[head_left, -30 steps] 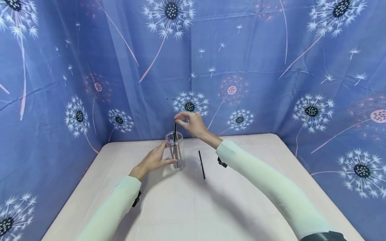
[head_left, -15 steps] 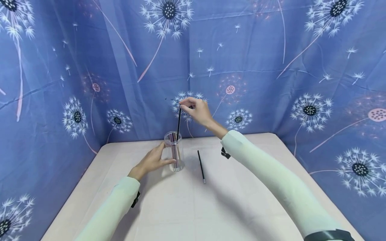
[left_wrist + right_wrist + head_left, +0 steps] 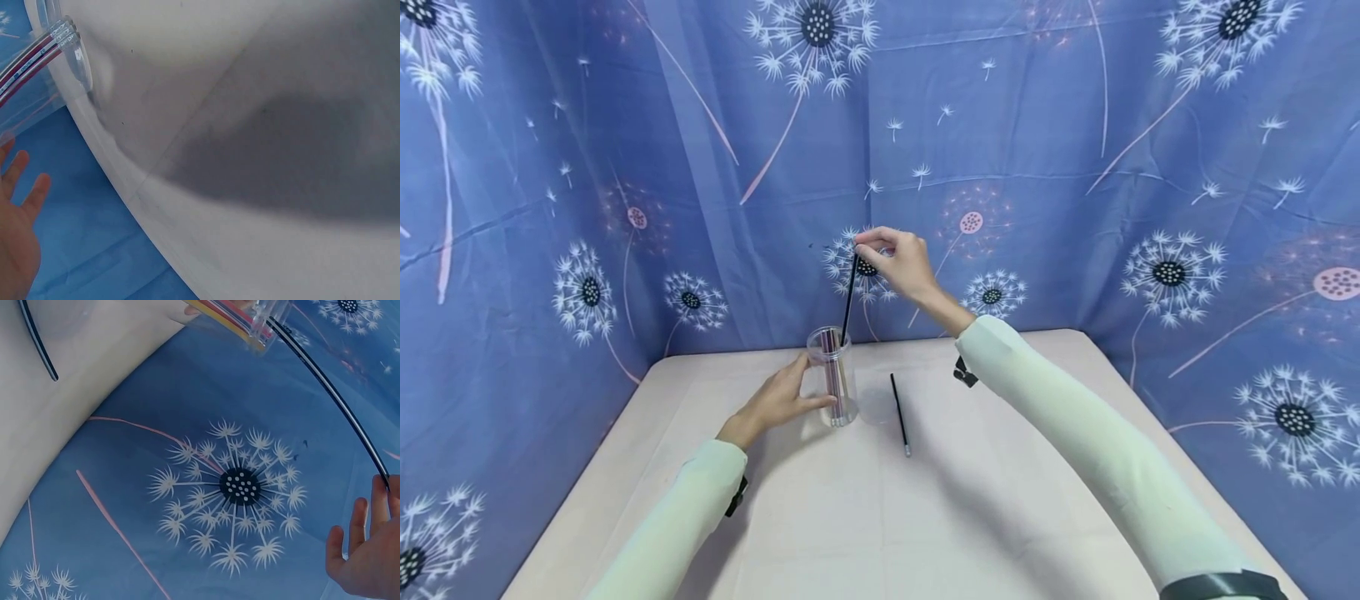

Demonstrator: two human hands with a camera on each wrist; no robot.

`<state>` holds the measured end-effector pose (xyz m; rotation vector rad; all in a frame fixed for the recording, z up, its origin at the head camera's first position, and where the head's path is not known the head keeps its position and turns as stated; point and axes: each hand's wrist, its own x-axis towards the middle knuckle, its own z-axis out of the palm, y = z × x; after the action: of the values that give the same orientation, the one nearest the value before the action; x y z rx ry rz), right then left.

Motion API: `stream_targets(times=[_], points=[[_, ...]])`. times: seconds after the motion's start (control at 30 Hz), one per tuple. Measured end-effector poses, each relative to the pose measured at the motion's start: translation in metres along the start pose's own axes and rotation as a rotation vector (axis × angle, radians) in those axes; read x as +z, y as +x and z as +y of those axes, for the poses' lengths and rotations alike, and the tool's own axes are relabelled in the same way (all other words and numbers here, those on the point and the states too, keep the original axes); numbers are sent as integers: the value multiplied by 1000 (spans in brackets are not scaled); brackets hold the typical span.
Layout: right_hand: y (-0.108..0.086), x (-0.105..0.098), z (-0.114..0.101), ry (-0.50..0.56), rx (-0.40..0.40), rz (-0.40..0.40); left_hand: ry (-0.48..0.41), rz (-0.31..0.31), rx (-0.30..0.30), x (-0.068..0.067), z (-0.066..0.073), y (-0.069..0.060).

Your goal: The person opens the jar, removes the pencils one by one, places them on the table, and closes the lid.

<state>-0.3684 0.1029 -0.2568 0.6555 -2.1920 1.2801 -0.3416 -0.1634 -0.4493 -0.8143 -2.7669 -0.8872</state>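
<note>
In the head view a clear plastic jar [image 3: 852,390] stands upright on the table, holding several pencils [image 3: 832,375]. My left hand [image 3: 777,397] holds the jar from the left, thumb across its near side; the far fingers are partly hidden. Above it, my right hand [image 3: 901,262] pinches the top end of a black pencil [image 3: 850,300], whose lower end is at the jar's mouth. A second black pencil [image 3: 900,415] lies on the table right of the jar. The right wrist view shows the pinched pencil [image 3: 337,400] reaching from the jar's mouth to my fingers.
The pale table [image 3: 820,517] ends just behind the jar. A blue curtain [image 3: 760,275] with dandelion prints hangs around its back and sides. A faint clear disc [image 3: 875,405], perhaps a lid, lies between the jar and the loose pencil.
My right hand has risen and shifted right, drawing the black pencil up until its lower end is at the jar's mouth. My left hand and the lying pencil have stayed put.
</note>
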Motion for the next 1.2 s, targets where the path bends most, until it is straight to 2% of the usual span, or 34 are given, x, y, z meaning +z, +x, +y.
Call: stream_targets(times=[0.27,0.7,0.93,1.2], points=[[7,-10,0,3,19,47,-4,0,-7,0,0,-1],[5,-23,4,56,86,60,9,18,5,1,0,-1],[-1,-27,13,-20,105,25,2,18,4,0,2,-2],[-14,-30,36,-64,140,-33,-12,-3,-12,0,3,0]])
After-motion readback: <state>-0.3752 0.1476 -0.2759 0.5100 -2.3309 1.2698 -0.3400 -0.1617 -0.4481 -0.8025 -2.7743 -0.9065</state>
